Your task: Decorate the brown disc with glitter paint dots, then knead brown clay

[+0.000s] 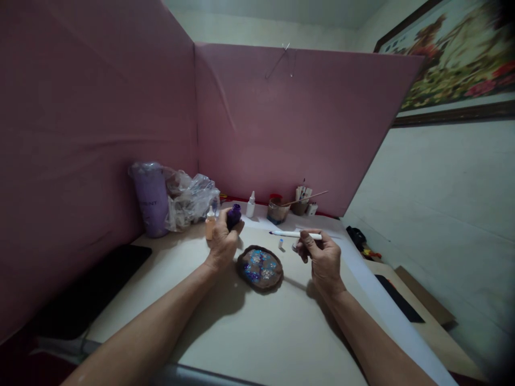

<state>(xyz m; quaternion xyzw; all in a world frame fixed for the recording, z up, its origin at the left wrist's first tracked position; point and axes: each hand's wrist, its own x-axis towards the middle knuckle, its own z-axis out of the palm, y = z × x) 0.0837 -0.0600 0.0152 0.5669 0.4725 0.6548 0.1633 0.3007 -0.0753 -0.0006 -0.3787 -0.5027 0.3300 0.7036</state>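
A small dark purple bottle is gripped in my left hand, its uncapped-looking neck pointing up. My right hand holds a white pen-like tool level, its dark purple tip pointing left toward the bottle but apart from it. A small pale round piece shows by the right fingers; whether they hold it I cannot tell. Between and below both hands lies a brown shallow dish with a wavy rim, decorated inside with blue, purple and silvery glitter. A tiny white and blue cap stands behind it.
An orange bottle stands just left of my left hand, a white nozzle bottle behind it. Farther back are a water cup with a brush across it and a brush holder. A purple tumbler and plastic bags stand left.
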